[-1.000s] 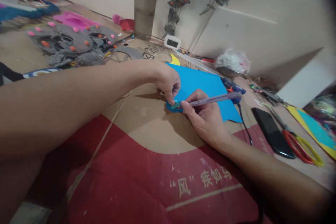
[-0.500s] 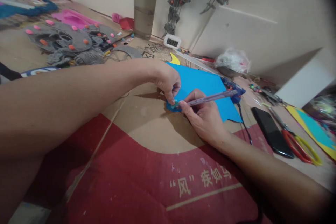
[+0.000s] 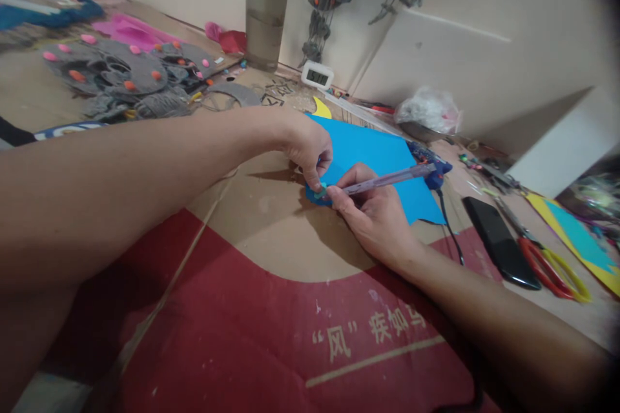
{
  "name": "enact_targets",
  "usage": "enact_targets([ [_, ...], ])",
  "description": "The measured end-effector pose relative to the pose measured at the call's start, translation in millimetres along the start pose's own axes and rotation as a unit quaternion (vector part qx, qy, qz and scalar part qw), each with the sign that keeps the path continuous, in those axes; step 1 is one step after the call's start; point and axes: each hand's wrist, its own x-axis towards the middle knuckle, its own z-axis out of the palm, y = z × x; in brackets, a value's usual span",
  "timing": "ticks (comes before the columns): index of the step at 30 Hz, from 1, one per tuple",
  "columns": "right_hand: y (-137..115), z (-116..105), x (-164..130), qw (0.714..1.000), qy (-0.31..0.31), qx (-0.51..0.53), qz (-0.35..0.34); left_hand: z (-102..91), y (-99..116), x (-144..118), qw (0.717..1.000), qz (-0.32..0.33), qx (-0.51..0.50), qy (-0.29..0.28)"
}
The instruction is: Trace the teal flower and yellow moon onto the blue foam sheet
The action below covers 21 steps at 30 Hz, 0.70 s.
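My right hand (image 3: 375, 210) grips a slim translucent purple pen (image 3: 397, 179) near its tip. The tip points left, toward a small teal-green piece (image 3: 320, 191) lying on the corner of a bright blue sheet (image 3: 368, 142). Curled fingers of my left hand (image 3: 312, 145) press that teal piece down from above. Both hands almost meet there, and their fingers hide part of the piece and the pen's tip. Whether the blue under the piece is one with the sheet, I cannot tell.
A blue glue gun (image 3: 436, 168) with a black cord lies beyond the sheet. To the right are a black phone (image 3: 501, 242) and red-and-yellow scissors (image 3: 549, 264). A bottle (image 3: 266, 10) and a small clock (image 3: 317, 75) stand at the back. Grey felt pieces (image 3: 121, 71) lie left.
Both hands stay almost where they were, on the teal piece and the pen. The whole view has shifted very slightly.
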Motion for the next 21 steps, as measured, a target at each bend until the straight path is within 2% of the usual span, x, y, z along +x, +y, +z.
enact_targets([
  [5, 1.4, -1.7, -3.3, 0.999, 0.031, -0.001, 0.008, -0.4, 0.4, 1.4, 1.000, 0.000, 0.015, 0.004],
  [21, -0.2, 0.1, -1.5, 0.998, 0.015, -0.065, -0.022, 0.0, -2.9, 3.8, 1.000, -0.003, -0.004, -0.005],
])
